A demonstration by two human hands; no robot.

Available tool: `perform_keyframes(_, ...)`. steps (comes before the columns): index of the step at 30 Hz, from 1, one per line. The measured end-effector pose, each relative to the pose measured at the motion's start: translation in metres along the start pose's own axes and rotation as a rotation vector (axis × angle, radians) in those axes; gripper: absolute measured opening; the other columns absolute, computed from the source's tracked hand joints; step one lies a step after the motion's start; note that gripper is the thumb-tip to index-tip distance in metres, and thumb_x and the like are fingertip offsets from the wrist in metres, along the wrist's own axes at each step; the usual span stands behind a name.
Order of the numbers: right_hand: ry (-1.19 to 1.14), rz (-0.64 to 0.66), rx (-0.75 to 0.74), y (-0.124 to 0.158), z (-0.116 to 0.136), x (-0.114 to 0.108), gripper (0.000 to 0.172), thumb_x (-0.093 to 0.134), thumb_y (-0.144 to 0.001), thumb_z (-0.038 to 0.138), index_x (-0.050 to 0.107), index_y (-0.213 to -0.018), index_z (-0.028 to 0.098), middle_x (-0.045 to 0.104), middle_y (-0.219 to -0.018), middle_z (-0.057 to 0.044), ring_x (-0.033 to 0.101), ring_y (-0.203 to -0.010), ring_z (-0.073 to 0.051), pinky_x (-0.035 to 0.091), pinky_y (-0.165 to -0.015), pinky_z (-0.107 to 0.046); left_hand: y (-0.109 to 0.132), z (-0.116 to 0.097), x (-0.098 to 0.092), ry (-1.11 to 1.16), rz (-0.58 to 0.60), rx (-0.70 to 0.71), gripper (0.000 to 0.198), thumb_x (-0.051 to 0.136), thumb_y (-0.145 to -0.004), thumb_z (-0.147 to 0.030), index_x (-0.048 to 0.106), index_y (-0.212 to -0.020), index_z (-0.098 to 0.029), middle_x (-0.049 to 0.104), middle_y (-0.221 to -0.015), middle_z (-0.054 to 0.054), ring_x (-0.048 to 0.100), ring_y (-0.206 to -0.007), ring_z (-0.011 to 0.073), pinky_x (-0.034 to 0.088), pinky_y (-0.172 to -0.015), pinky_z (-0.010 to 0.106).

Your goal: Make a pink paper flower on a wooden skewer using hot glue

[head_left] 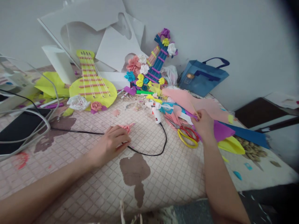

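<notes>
My left hand (114,138), its fingers curled, is at a crumpled pink paper flower (127,128) that pokes out beyond the fingers; the grip itself is partly hidden. A black cable (147,154) passes by that hand to a white glue gun (157,114) resting on the table. At the right, my right hand (203,123) pinches a thin tan stick-like piece (195,109) over a pile of coloured paper. Pink paper (205,105) and purple paper (221,131) lie around it. Scissors with red and yellow handles (188,140) are just left of this hand.
A yellow paper guitar (93,87) and a blue one with paper flowers (157,68) lean at the back. A blue bag (203,76) stands against the wall. White cables (44,116) cross a black device (21,130) at left. Pebbles (249,149) lie at right.
</notes>
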State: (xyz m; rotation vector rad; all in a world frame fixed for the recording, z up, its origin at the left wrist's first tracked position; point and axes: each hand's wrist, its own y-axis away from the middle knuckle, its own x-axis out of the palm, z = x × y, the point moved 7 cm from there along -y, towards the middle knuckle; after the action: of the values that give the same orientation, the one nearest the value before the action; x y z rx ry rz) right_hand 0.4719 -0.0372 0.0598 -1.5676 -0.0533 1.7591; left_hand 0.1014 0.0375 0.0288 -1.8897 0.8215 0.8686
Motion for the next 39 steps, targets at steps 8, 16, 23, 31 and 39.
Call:
perform_keyframes(8, -0.163, 0.257, -0.195, 0.038, 0.092, 0.005, 0.029, 0.044, -0.087, 0.048, 0.048, -0.072, 0.023, 0.051, -0.057, 0.001, 0.043, -0.05, -0.014, 0.027, -0.051, -0.027, -0.002, 0.045, -0.038, -0.098, -0.219, -0.245, 0.016, 0.05, -0.088, -0.026, 0.063, -0.084, -0.019, 0.062, -0.085, 0.003, 0.056, -0.081, 0.0163, 0.044, -0.078, 0.031)
perform_keyframes(16, -0.231, 0.475, -0.37, 0.079, 0.154, 0.026, 0.021, 0.041, -0.091, 0.038, 0.052, -0.08, 0.023, 0.058, -0.061, 0.003, 0.051, -0.054, -0.013, 0.027, -0.054, -0.025, 0.0, 0.045, -0.013, -0.095, -0.029, -0.305, 0.007, 0.057, -0.082, -0.025, 0.058, -0.08, -0.018, 0.063, -0.087, 0.003, 0.055, -0.087, 0.0192, 0.042, -0.08, 0.034)
perform_keyframes(23, -0.23, 0.519, -0.372, 0.081, 0.156, 0.029, 0.021, 0.042, -0.091, 0.035, 0.05, -0.078, 0.021, 0.055, -0.06, 0.003, 0.048, -0.054, -0.012, 0.026, -0.054, -0.025, 0.002, 0.043, -0.007, -0.188, 0.049, -0.352, 0.007, 0.056, -0.083, -0.023, 0.06, -0.079, -0.019, 0.063, -0.084, 0.002, 0.054, -0.087, 0.0212, 0.038, -0.077, 0.036)
perform_keyframes(31, -0.217, 0.483, -0.383, 0.082, 0.162, 0.031, 0.017, 0.043, -0.091, 0.031, 0.052, -0.081, 0.021, 0.052, -0.057, 0.004, 0.046, -0.052, -0.011, 0.026, -0.054, -0.024, -0.001, 0.051, -0.008, -0.11, 0.027, -0.269, 0.01, 0.053, -0.086, -0.017, 0.061, -0.082, -0.018, 0.063, -0.088, 0.003, 0.053, -0.089, 0.0191, 0.04, -0.081, 0.033)
perform_keyframes(39, -0.228, 0.524, -0.399, 0.085, 0.168, 0.035, 0.016, 0.044, -0.091, 0.03, 0.052, -0.081, 0.021, 0.057, -0.064, 0.003, 0.049, -0.055, -0.011, 0.028, -0.055, -0.025, -0.001, 0.056, -0.002, -0.038, 0.015, -0.255, 0.01, 0.052, -0.086, -0.017, 0.061, -0.084, -0.019, 0.064, -0.088, 0.002, 0.054, -0.089, 0.018, 0.041, -0.082, 0.032)
